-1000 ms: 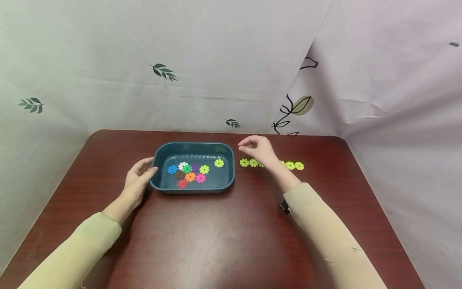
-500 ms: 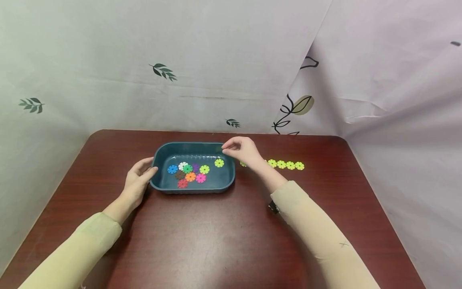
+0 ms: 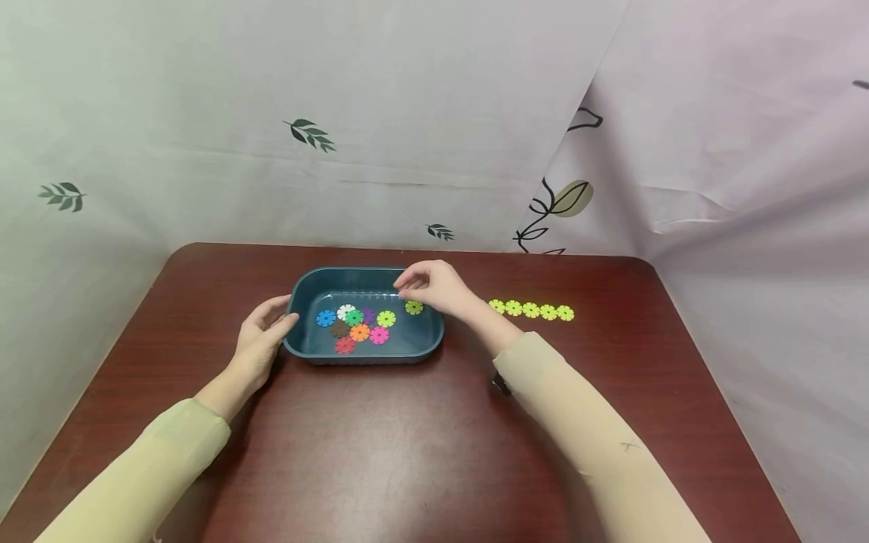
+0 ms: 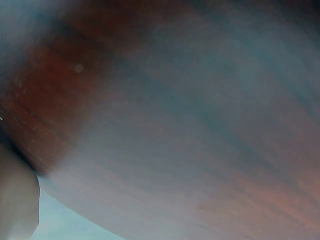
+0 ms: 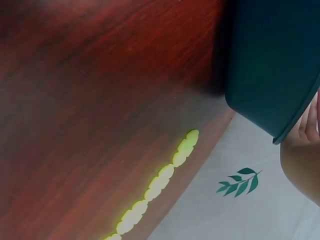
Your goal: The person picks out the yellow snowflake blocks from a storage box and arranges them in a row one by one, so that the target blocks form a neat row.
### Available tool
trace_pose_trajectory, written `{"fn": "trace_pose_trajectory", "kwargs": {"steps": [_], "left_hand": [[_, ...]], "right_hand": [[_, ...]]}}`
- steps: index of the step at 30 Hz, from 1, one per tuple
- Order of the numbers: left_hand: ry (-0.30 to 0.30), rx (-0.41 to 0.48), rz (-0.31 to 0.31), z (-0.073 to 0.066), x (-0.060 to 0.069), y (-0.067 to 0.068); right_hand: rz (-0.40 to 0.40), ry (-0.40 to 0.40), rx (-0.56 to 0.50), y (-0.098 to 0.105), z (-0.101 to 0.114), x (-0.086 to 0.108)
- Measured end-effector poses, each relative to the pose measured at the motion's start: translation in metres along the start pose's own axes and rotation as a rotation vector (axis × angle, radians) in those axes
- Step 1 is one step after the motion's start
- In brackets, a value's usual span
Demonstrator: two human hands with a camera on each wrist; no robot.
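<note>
My left hand (image 3: 262,339) grips the left end of a dark teal plastic tub (image 3: 363,360), thumb over the rim. Inside the tub lie several notched plastic snowflake discs, among them a blue one (image 3: 326,318), an orange one (image 3: 360,332), a pink one (image 3: 379,335) and a red one (image 3: 345,345). Over the tub's right end is my right hand (image 3: 440,288), fingers loosely bent with no piece visible in them. Just below its fingertips lies a yellow-green disc (image 3: 414,308), partly hidden. The left wrist view is mostly blur, with a fingertip (image 4: 17,195) at its edge.
To the right of the tub a straight row of yellow-green discs (image 3: 531,310) lies on the brown table (image 3: 407,437); my right arm hides its near end. The right wrist view shows the row (image 5: 159,182) too. A leaf-patterned white cloth (image 3: 380,181) hangs behind.
My right hand has moved left from above the row of discs to over the tub's right end, its fingers spreading slightly. The left hand and the tub have stayed put.
</note>
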State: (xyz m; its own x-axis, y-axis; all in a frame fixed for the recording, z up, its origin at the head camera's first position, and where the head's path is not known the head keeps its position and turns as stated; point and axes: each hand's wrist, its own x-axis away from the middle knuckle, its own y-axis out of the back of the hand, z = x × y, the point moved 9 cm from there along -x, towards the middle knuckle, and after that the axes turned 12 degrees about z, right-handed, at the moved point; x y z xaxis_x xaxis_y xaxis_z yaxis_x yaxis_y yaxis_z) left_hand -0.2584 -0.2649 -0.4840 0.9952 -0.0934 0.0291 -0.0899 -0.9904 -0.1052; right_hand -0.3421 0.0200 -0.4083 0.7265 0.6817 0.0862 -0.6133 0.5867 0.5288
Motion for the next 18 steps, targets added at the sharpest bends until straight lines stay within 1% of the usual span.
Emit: {"fn": "trace_pose_trajectory", "kwargs": {"steps": [12, 18], "left_hand": [[-0.024, 0.034, -0.001, -0.001, -0.001, -0.001], [-0.02, 0.012, 0.004, -0.002, 0.0, -0.002]], "right_hand": [[0.222, 0.003, 0.067, -0.023, 0.005, -0.022], [0.312, 0.001, 0.179, -0.037, 0.001, -0.032]]}}
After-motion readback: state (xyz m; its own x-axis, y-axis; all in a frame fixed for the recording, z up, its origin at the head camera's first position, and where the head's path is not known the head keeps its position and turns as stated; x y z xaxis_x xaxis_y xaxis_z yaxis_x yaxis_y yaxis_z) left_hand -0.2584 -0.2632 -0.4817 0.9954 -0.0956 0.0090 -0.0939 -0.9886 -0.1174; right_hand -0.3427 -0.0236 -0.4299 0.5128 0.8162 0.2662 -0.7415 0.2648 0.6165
